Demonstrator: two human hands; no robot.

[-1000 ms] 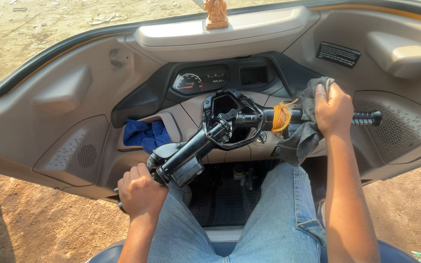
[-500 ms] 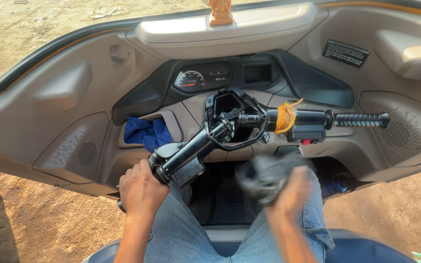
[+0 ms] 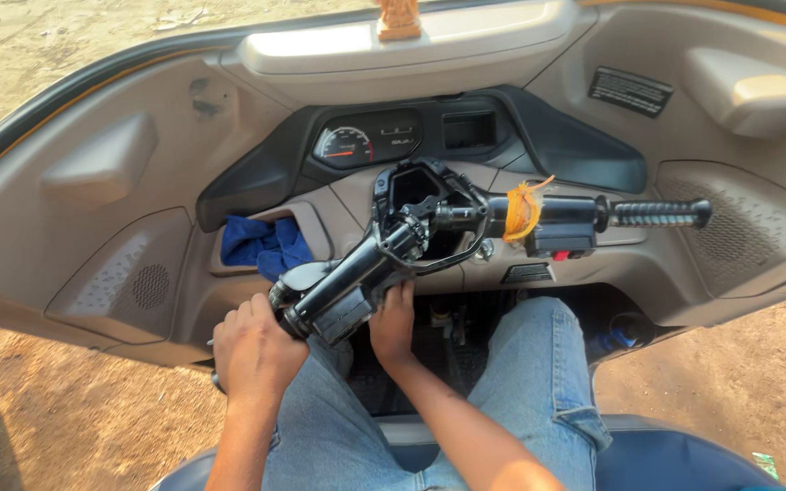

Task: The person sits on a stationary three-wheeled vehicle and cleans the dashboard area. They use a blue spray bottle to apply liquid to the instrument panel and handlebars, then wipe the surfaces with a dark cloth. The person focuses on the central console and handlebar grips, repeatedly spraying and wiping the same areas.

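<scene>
Black plastic everywhere on this handlebar [image 3: 429, 241], and the person seated behind it has both hands down at its near end. The left hand [image 3: 255, 350] is wrapped tight around the left grip, fingers curled fully over it. The right hand [image 3: 395, 323] reaches across under the switch housing [image 3: 343, 305], palm pressed up against the underside; whether those fingers hold anything there can't be made out.

Looks like the underside of that left housing is getting worked on right now. Next bit probably calls for keeping the bar steady with the left while the right slides along the stem.

Around it: a blue cloth [image 3: 261, 245] stuffed in the dash pocket, a speedometer [image 3: 346, 145] above, an orange thread [image 3: 522, 207] tied on the right side of the bar near the free right grip [image 3: 657, 214]. The person's denim-clad knees crowd the space below, so there's little room for the right forearm.
</scene>
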